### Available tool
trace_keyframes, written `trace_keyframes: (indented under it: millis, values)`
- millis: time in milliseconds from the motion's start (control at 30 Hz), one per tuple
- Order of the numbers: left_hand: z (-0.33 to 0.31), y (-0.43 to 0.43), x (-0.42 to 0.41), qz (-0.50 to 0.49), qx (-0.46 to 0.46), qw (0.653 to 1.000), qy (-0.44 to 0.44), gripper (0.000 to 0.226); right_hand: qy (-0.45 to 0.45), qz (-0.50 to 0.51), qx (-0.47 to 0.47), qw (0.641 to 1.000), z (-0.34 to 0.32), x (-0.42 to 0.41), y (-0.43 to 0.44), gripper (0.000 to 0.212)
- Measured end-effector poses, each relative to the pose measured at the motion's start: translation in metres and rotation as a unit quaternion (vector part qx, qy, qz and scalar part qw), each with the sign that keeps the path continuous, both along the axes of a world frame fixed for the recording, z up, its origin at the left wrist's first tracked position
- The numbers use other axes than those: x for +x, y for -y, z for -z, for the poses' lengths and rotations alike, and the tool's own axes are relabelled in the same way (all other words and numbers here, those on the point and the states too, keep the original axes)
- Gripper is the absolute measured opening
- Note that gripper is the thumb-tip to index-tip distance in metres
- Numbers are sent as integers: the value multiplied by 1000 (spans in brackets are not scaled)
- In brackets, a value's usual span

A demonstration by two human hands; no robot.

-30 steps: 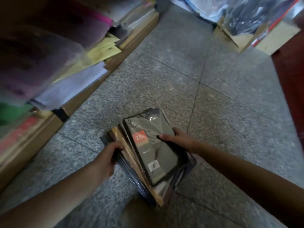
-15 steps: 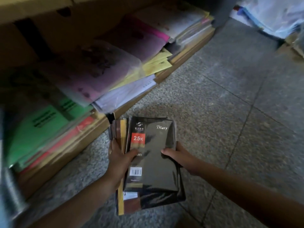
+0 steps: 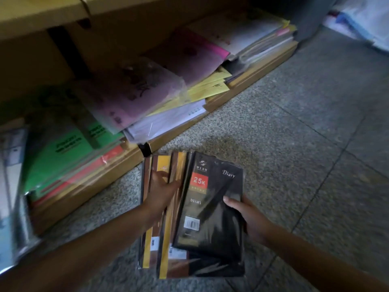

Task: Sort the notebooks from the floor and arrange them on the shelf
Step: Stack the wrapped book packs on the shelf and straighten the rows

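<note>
Head view, just the one angle: we've got a fanned stack of notebooks [image 3: 164, 249] held low over the speckled floor [image 3: 294, 144], just beside the bottom shelf [image 3: 254, 73]. The top black diary [image 3: 212, 224] reads "Diary", "25K", "DIARY", plus a barcode sticker. Right hand [image 3: 252, 222] grips its edge, thumb on top. Left hand [image 3: 162, 192] lies across the brown-and-gold covers, and we can't tell if it's actually gripping.

A: Where are the hands?
B: The left hand [image 3: 162, 192] lies flat on the brown-and-yellow notebooks [image 3: 166, 256]. The right hand [image 3: 250, 218] pinches the black diary [image 3: 212, 218] on top, thumb on its cover.
A: And behind them?
B: A low wooden shelf [image 3: 90, 186] with green booklets [image 3: 63, 157] and pink sheets [image 3: 126, 102] stacked on it, beside the speckled floor [image 3: 294, 133].
</note>
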State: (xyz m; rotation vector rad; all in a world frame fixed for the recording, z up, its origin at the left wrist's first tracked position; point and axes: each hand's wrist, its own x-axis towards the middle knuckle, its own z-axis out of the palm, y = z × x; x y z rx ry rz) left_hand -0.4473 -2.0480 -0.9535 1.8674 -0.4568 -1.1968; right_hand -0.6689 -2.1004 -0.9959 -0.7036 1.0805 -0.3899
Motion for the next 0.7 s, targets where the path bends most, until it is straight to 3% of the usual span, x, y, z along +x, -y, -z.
trace_keyframes:
  millis: [67,133,200,333,433,567,700]
  values:
    - [-2,-6,-3,29,-26,997,-59,43,13,-13,5,1000,3,-3,3,64]
    - [-10,-10,-8,60,-50,991,-106,35,6,0,-35,999,0,-5,6,61]
    - [-15,-10,-10,83,-78,990,-79,26,-43,14,-135,990,-5,-10,13,61]
    - [-32,0,-19,112,-130,985,-20,25,-142,-45,-263,953,-9,-15,30,90]
    - [-42,9,-24,126,-143,981,31,24,-215,-130,-354,901,-13,-9,30,78]
    - [-57,14,-10,95,-167,980,50,16,-235,-110,-401,878,-12,1,28,68]
    - [-97,10,18,41,-238,965,104,9,-264,-98,-442,852,-20,5,27,80]
